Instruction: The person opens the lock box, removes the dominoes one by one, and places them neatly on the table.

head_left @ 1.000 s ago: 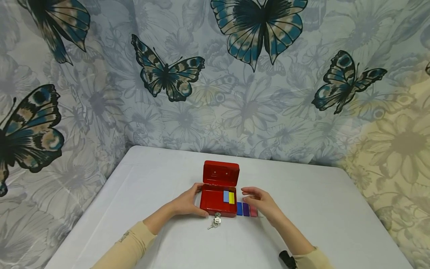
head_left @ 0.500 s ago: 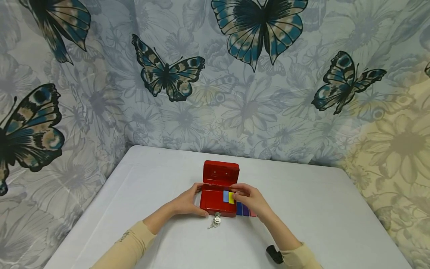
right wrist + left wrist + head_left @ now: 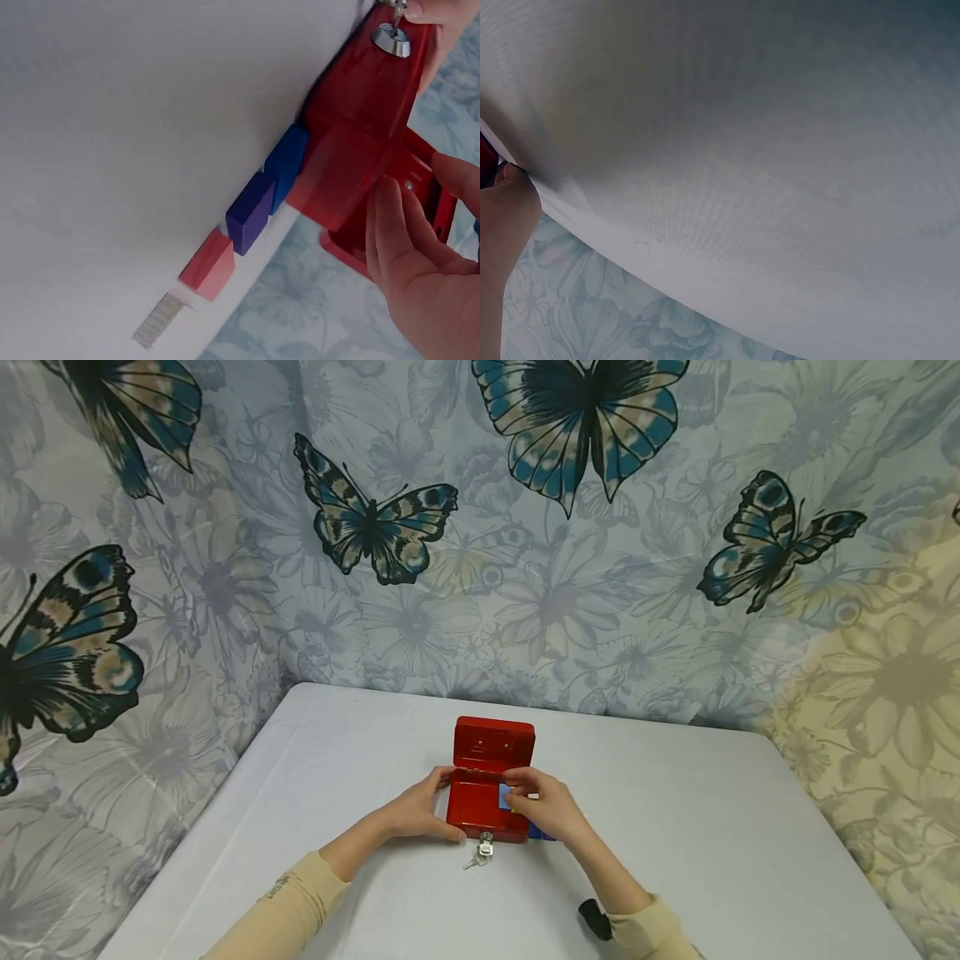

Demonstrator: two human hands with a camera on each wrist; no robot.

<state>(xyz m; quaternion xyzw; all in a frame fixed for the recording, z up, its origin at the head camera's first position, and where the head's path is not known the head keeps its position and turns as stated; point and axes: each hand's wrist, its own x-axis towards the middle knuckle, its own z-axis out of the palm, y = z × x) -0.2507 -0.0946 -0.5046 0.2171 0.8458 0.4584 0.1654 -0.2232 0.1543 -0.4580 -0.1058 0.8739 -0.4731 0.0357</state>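
Observation:
A red cash box (image 3: pixel 472 810) stands on the table with its lid (image 3: pixel 480 739) raised. My left hand (image 3: pixel 420 810) holds its left side, thumb at the front corner and fingers toward the back. In the box's right part lie a light blue block (image 3: pixel 505 796) and a yellow block (image 3: pixel 515 811), the latter mostly hidden. My right hand (image 3: pixel 551 806) reaches over the right wall, thumb and fingertips apart above these blocks. Outside that wall, the right wrist view shows a row of a blue block (image 3: pixel 286 166), a purple block (image 3: pixel 251 214) and a pink block (image 3: pixel 208 264).
Keys (image 3: pixel 472 862) hang from the lock (image 3: pixel 486 839) at the box's front. A small grey striped strip (image 3: pixel 157 321) follows the pink block. A white cloth covers the table (image 3: pixel 337 743), and a butterfly-patterned curtain (image 3: pixel 562 593) stands behind. Something black (image 3: pixel 595 920) sits by the right sleeve.
My right hand has moved left from beside the box to over its right part, covering most of the yellow block. My left hand and the box have stayed in place.

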